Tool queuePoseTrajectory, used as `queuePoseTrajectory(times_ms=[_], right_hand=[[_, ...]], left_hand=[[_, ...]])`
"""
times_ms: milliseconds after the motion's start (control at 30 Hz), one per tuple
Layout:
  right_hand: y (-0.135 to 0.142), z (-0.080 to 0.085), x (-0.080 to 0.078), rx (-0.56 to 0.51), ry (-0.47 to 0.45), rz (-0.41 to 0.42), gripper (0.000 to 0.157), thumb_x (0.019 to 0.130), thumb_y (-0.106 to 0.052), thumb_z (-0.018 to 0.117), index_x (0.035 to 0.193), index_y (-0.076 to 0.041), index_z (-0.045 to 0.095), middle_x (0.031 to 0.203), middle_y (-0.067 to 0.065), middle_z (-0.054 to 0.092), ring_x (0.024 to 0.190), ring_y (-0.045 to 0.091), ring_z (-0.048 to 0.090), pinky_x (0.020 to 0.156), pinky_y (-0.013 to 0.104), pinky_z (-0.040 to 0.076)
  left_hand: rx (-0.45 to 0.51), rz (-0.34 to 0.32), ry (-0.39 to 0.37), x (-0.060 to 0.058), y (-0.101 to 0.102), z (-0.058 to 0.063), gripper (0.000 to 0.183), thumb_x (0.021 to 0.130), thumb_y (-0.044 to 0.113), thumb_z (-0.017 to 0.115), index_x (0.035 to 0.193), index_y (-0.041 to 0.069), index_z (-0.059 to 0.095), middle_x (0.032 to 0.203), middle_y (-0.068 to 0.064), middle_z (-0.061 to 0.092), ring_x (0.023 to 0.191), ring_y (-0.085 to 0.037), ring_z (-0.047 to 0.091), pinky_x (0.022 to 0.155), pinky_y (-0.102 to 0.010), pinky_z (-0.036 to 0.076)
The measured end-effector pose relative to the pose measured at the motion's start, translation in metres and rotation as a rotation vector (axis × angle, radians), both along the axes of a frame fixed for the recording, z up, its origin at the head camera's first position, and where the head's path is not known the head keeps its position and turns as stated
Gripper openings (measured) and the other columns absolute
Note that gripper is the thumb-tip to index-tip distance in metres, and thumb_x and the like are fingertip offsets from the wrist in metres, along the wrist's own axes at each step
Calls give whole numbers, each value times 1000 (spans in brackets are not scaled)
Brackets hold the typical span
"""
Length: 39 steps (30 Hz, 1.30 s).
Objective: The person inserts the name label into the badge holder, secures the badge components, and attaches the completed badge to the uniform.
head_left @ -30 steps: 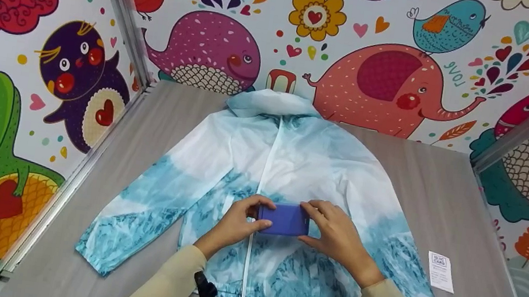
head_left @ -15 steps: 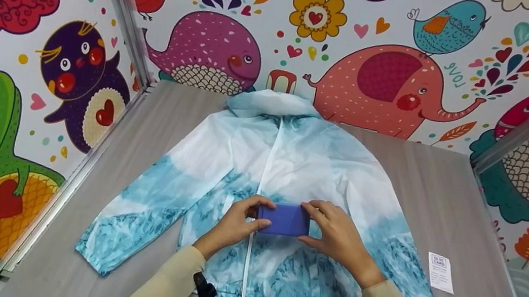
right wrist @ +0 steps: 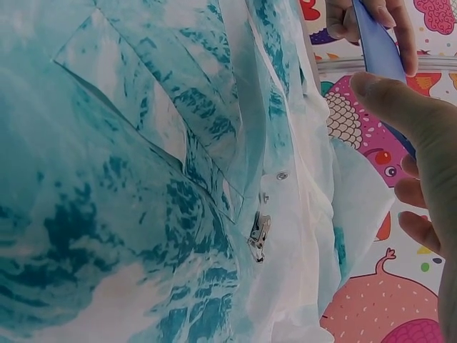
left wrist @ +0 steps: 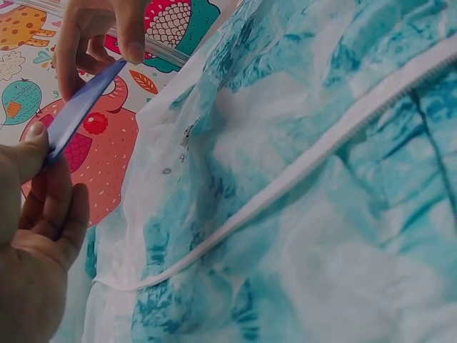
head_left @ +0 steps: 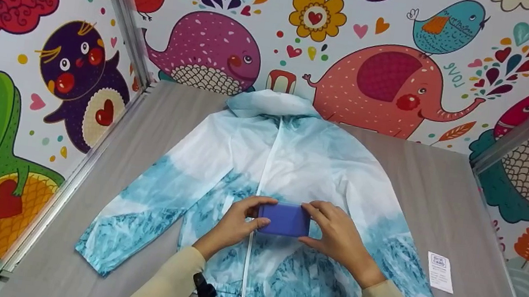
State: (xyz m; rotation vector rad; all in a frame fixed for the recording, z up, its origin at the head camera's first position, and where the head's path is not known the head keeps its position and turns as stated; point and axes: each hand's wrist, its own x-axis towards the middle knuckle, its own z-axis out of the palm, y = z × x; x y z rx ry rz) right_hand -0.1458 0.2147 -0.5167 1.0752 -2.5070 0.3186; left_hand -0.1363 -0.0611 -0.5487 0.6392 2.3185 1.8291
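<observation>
A flat blue-purple rectangle [head_left: 287, 220], thin when seen edge-on in the left wrist view, is held above a hooded zip jacket [head_left: 294, 157]. My left hand [head_left: 237, 220] pinches its left end between thumb and fingers. The opposite end is pinched by my right hand [head_left: 335, 230]. What kind of thing the rectangle is, I cannot tell. White and teal, the jacket lies spread with its hood at the far side and its sleeves out to both sides. A metal zipper pull [right wrist: 260, 237] and small round snaps show in the right wrist view.
A small white printed card [head_left: 440, 272] lies on the wood-grain table [head_left: 488, 234], right of the jacket. Walls with cartoon animals [head_left: 379, 89] stand at the back and both sides, framed by metal rails [head_left: 124, 7].
</observation>
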Motion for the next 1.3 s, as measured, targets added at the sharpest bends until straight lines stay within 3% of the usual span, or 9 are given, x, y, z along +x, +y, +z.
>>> queuePoseTrajectory(times_ms=[433,900,1300], right_hand=[[1,0,0,-8,7,1,79,66,-42,91,132,-11,60,120,5,63,104,20,64,87,38,56],[3,0,0,-30,12,20,80,65,-42,92,132,-10,61,120,6,64,104,21,65,87,38,57],[4,-2,0,-28,29,33,81,65,-41,92,132,-10,60,119,5,63,101,18,64,85,37,56]], left_hand=[[6,-17,32,-1,-2,-1,43,96,28,63,138,26,56,136,-6,58,107,-19,62,89,-30,54],[19,1,47,1,1,0,44,97,21,62,140,20,54,137,-6,58,105,-22,63,87,-30,53],[10,1,23,3,-1,2,43,98,24,62,140,24,54,138,-7,57,103,-20,64,85,-32,54]])
